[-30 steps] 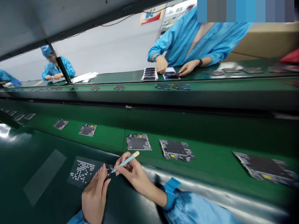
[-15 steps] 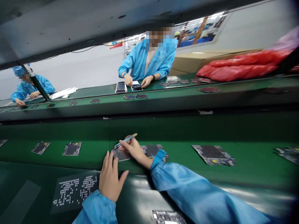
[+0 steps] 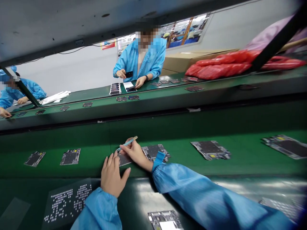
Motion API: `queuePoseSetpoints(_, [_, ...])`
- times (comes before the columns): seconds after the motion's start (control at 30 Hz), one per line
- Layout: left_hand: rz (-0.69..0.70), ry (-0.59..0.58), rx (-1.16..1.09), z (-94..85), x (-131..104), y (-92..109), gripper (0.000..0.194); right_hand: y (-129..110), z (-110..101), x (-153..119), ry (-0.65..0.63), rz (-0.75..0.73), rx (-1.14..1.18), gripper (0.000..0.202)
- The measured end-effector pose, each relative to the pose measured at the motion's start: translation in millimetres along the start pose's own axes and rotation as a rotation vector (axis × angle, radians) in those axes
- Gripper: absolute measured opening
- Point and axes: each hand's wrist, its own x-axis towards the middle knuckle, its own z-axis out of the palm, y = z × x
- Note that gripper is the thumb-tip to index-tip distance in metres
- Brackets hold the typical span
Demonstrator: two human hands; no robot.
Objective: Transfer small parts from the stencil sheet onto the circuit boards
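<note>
A dark circuit board (image 3: pixel 124 159) lies on the green belt, partly covered by both of my hands. My right hand (image 3: pixel 136 155) pinches light-blue tweezers (image 3: pixel 128 142), their tip down at the board's upper left edge. Fingers outstretched, my left hand (image 3: pixel 113 175) rests palm down with its fingertips at the board's left edge. Another circuit board (image 3: pixel 154 151) sits just beyond my right wrist. To the left of my left hand is a clear sheet with rows of small pale dots (image 3: pixel 68 203).
More boards lie along the belt (image 3: pixel 96 140), such as one at left (image 3: pixel 70 157) and one at right (image 3: pixel 211 149). A board (image 3: pixel 165 220) lies on the near ledge. Across, two co-workers in blue sit at another belt, beside red plastic bags (image 3: pixel 218 65).
My view has shifted slightly to the right. Both hands stay at the same board, the left fingertips a little closer to the tweezers. The co-worker opposite has lifted a dark piece.
</note>
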Motion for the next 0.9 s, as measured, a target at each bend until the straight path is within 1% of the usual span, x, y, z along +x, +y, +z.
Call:
queuePoseSetpoints(0.13, [0.002, 0.006, -0.035, 0.4, 6, 7, 0.031, -6, -6, -1, 0.075, -0.007, 0.046, 0.040])
queuePoseSetpoints(0.23, [0.023, 0.008, -0.061, -13.4, 2, 5, 0.037, -19, -12, 2, 0.146, -0.019, 0.127, 0.042])
queuePoseSetpoints(0.3, [-0.029, 0.059, -0.099, -29.5, -14, -3, 0.037, -31, -14, 2, 0.166, -0.026, 0.187, 0.046])
queuePoseSetpoints(0.33, [-0.089, 0.097, -0.118, -38.4, -26, -9, 0.036, -38, -14, 2, 0.163, -0.027, 0.215, 0.047])
queuePoseSetpoints(0.4, [-0.255, 0.169, -0.139, -54.6, -59, -24, 0.037, -51, -10, -4, 0.130, -0.022, 0.262, 0.048])
queuePoseSetpoints(0.43, [-0.329, 0.189, -0.133, -60.9, -77, -32, 0.039, -57, -6, -10, 0.105, -0.016, 0.283, 0.048])
queuePoseSetpoints(0.5, [-0.423, 0.193, -0.125, -68.3, -109, -46, 0.041, -66, 6, -25, 0.021, 0.007, 0.311, 0.047])
queuePoseSetpoints(0.57, [-0.474, 0.176, -0.129, -67.7, -131, -53, 0.040, -68, 24, -44, -0.118, 0.041, 0.315, 0.044])
queuePoseSetpoints(0.6, [-0.491, 0.176, -0.132, -64.6, -137, -55, 0.039, -66, 34, -54, -0.203, 0.060, 0.309, 0.043])
queuePoseSetpoints(0.67, [-0.501, 0.205, -0.126, -54.2, -137, -54, 0.038, -58, 54, -73, -0.372, 0.093, 0.289, 0.041])
queuePoseSetpoints(0.73, [-0.465, 0.264, -0.093, -41.9, -131, -51, 0.036, -45, 70, -86, -0.491, 0.100, 0.270, 0.041])
queuePoseSetpoints(0.8, [-0.413, 0.311, -0.063, -32.0, -124, -49, 0.035, -32, 79, -94, -0.561, 0.076, 0.244, 0.039])
queuePoseSetpoints(0.9, [-0.370, 0.326, -0.065, -26.8, -121, -46, 0.038, -16, 79, -97, -0.622, -0.009, 0.166, 0.033])
